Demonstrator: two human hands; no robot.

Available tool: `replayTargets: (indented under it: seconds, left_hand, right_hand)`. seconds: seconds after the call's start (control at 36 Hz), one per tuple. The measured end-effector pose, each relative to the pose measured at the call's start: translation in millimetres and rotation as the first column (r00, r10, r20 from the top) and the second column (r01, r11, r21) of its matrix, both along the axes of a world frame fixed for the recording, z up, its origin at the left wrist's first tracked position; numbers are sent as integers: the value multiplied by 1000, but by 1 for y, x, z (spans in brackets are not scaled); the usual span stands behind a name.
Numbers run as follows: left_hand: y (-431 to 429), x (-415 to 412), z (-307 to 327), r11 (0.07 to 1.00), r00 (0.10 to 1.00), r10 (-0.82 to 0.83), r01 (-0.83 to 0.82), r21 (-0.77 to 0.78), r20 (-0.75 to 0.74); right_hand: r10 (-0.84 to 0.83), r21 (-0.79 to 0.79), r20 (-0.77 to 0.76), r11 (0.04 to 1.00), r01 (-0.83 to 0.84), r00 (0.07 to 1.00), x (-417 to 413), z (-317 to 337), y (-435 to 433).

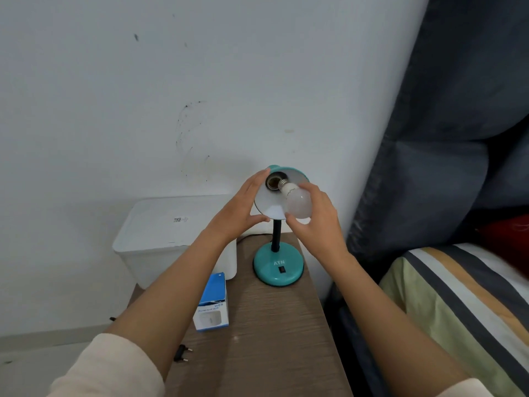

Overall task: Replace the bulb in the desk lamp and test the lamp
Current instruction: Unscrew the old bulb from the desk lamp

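In the head view, just below the middle of the frame, I see my left hand [246,204] cupped around the left rim of the lamp shade [269,202], fingers spread along its edge and thumb under the bottom of it, steadying the shade so its white inside faces me. My right hand [315,222] grips the frosted bulb [297,203] around its round end, fingers curled over the glass. The bulb's metal screw base points up and left toward the socket [274,181], close beside its mouth but not yet seated; the socket looks empty and dark.

The teal lamp base [278,267] with its black switch [282,269] stands lower, at centre frame, on the wooden table [272,339]. A blue and white box [211,305] sits to the lower left of it, and a black plug [181,353] lies loose at the table's left edge, so I judge the lamp is unpowered.

To do this step well, I would line the bulb's axis up with the socket before turning, since it is tilted now. Then start the thread gently clockwise, hold the shade firm against the twist, and stop at snug. Plugging in and pressing the switch come after.
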State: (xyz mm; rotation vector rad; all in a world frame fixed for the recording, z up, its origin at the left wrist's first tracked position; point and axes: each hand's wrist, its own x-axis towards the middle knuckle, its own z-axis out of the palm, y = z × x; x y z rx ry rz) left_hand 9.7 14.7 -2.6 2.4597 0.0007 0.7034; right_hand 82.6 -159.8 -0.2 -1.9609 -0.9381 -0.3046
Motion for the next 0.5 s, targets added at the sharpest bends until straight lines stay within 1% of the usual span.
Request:
replayTargets:
  seconds: [0.08,0.14,0.22,0.31,0.36,0.42,0.5]
  left_hand:
    - [-3,-1,0,1000,1000,21,-21,3,-4]
    - [-6,-3,0,999,999,45,-45,-22,0]
    - [-11,-16,-6,989,994,88,-79,-127,60]
    - [-14,-47,-23,959,979,184,-159,-234,86]
    - [-13,-74,-43,936,969,247,-230,-265,31]
    - [-11,-103,-64,920,953,301,-302,-250,-46]
    - [-12,-141,-88,876,912,378,-407,-258,-158]
  right_hand:
    - [17,48,-53,999,-14,998,-11,-13,-12]
    - [22,67,-84,998,-16,996,-20,-25,-19]
    - [27,84,-121,996,-17,992,-36,-46,-29]
    - [40,87,-185,996,-24,982,-55,-72,-38]
    - [35,38,-236,999,-27,971,-68,-92,-42]
    - [22,-50,-276,998,-37,961,-80,-110,-47]
    - [-10,-166,-382,984,-57,924,-95,-130,-51]
